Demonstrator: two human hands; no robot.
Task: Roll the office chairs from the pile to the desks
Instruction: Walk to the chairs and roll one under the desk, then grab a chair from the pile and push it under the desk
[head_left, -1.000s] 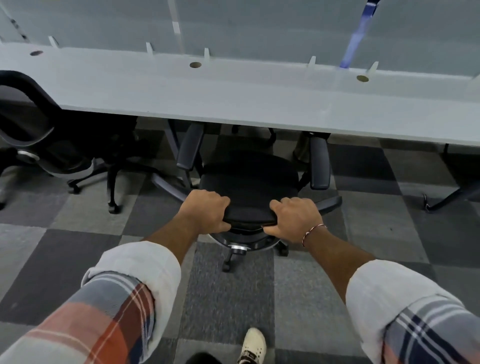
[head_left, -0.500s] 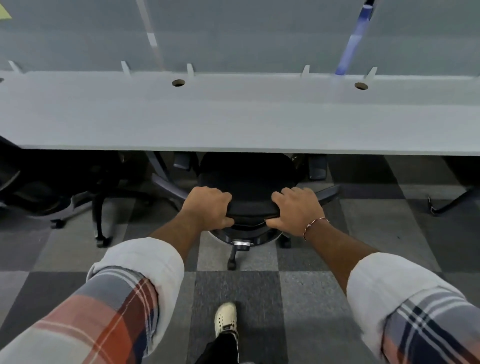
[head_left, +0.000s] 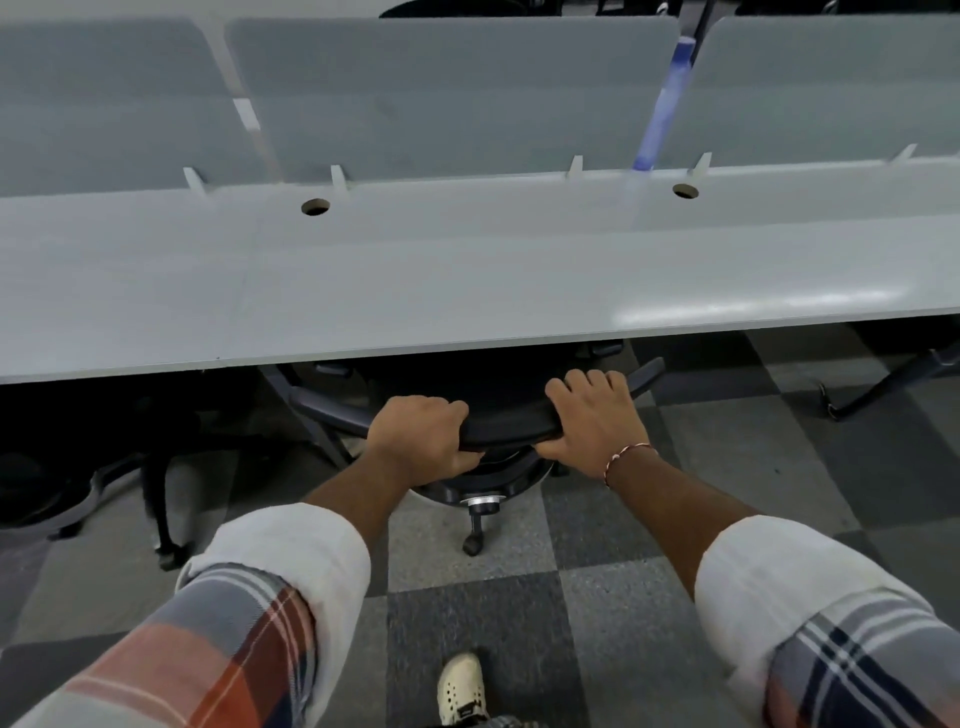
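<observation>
- Both grips clasp the near edge of the black office chair (head_left: 506, 423): your left grip (head_left: 421, 434) and right grip (head_left: 597, 415) each lay fingers over it and a thumb beneath, likely so that you can steer it squarely.
- Most of the chair sits under the grey worktop (head_left: 467, 291), with one caster (head_left: 474, 543) showing on the carpet.
- Another chair (head_left: 52, 493) stands to your left, under the same worktop.
- No brand, label or writing is legible.

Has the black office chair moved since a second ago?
Yes. The black office chair has rolled forward, further under the front edge of the long grey desk.
</observation>
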